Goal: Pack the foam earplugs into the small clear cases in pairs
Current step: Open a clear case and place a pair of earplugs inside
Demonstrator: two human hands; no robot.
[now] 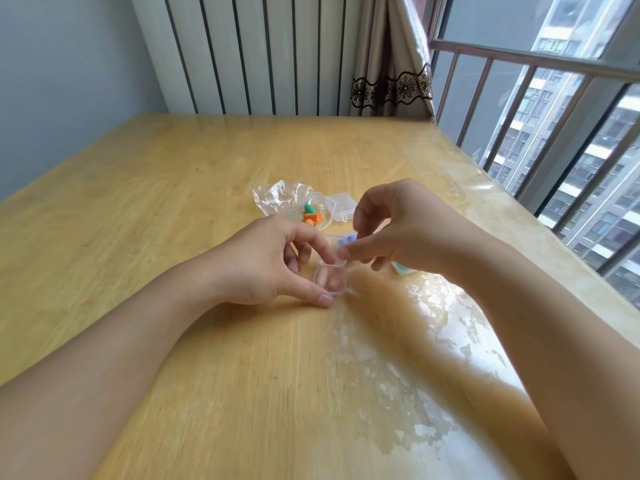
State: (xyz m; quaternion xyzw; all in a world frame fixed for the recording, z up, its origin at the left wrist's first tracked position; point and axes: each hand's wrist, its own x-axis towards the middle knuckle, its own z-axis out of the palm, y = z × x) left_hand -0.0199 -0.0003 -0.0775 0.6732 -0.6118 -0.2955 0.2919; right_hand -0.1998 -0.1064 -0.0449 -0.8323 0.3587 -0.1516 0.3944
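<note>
Small clear case (329, 279) on the table (173, 202), pinched between left hand (273, 261) thumb and forefinger. Right hand (391, 230) fingertips are together at its far rim; what they hold, cannot tell. Loose orange and green earplugs (311, 213) lie beyond, in the plastic bag (280, 197), nearer the left hand.

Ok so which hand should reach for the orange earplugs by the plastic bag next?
Probably the right hand: it pinches only the rim of the clear case, while the left hand steadies it. The orange earplugs lie just beyond both.
</note>
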